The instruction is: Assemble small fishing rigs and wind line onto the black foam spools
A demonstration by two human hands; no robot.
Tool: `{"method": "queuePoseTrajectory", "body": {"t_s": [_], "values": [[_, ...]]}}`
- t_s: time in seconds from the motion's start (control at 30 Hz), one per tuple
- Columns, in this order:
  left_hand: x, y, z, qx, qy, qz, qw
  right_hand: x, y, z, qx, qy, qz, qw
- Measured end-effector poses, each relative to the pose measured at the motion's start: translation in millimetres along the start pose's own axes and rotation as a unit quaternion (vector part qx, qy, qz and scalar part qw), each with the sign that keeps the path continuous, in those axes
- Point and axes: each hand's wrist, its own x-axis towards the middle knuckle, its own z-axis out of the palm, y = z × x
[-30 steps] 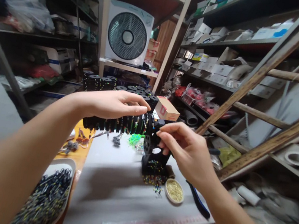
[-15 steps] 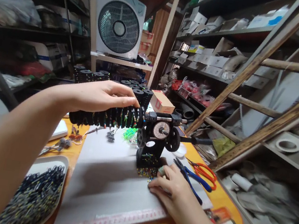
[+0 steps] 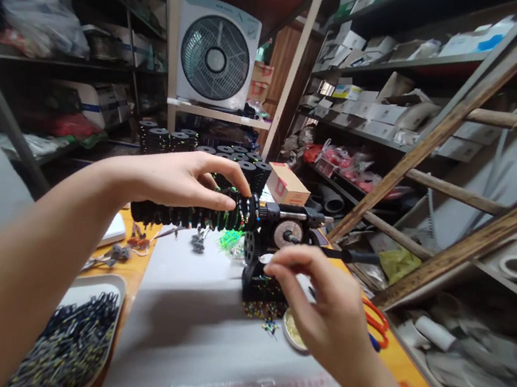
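My left hand (image 3: 176, 176) lies over a row of black spools (image 3: 184, 215) mounted side by side on a winder. Its thumb is on their near side and its forefinger arches to the end spool. Coloured pins and green thread show on the spools. My right hand (image 3: 326, 305) is raised in front of the winder's black geared body (image 3: 264, 241), thumb and forefinger pinched; whatever they hold is too small to make out. A heap of small coloured-headed pins (image 3: 267, 315) lies at the winder's foot, beside a small round dish (image 3: 293, 332) partly behind my right hand.
A white tray (image 3: 116, 322) of dark metal clips stands at left. Orange-handled scissors (image 3: 378, 325) lie at right, with blue-handled pliers mostly hidden by my hand. Behind are stacked black spools (image 3: 243, 165), a cardboard box (image 3: 288, 185) and a box fan (image 3: 216, 52). A wooden ladder (image 3: 428, 140) leans at right.
My right hand has lifted from the pin heap up towards the winder, uncovering the round dish and covering the pliers. My left thumb and forefinger have spread apart along the spools.
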Motion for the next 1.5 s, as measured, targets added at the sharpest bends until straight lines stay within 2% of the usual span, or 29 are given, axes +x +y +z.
{"method": "queuePoseTrajectory", "body": {"t_s": [0.07,0.13,0.2,0.4,0.5,0.6,0.83,0.97,1.1,1.33,1.5], "values": [[0.4,0.5,-0.3,0.0,0.004,0.007,1.0,20.3,1.0,3.1,0.011,0.022,-0.063,0.998],[1.1,0.4,-0.7,0.002,0.008,0.017,1.0,34.5,3.6,8.4,0.007,0.001,-0.121,0.993],[2.2,-0.7,-1.3,0.0,0.01,0.027,1.0,42.3,6.9,14.0,0.008,-0.019,-0.144,0.989],[8.1,-5.6,-6.0,-0.072,-0.025,-0.005,0.997,51.7,8.8,19.6,0.035,0.008,-0.124,0.992],[10.1,-5.8,-7.9,-0.077,-0.032,-0.024,0.996,56.5,6.1,16.7,0.045,0.008,-0.106,0.993],[9.1,-5.2,-7.0,-0.062,-0.028,-0.016,0.998,58.1,5.3,14.5,0.062,-0.007,-0.084,0.995],[1.7,-0.5,-4.3,-0.047,0.057,0.007,0.997,54.5,11.0,18.9,0.154,-0.011,-0.042,0.987],[-1.3,5.7,-4.6,0.021,0.071,0.002,0.997,52.6,12.1,21.5,0.161,-0.011,-0.034,0.986],[-5.7,9.2,-0.5,0.062,0.095,0.029,0.993,50.8,12.9,23.6,0.171,-0.005,-0.032,0.985],[-10.3,3.5,15.2,0.016,0.193,0.055,0.979,55.7,13.5,25.1,0.228,-0.002,0.001,0.974],[-9.6,0.1,14.6,-0.063,0.202,0.066,0.975,60.4,6.5,16.2,0.209,-0.028,-0.001,0.977]]}}
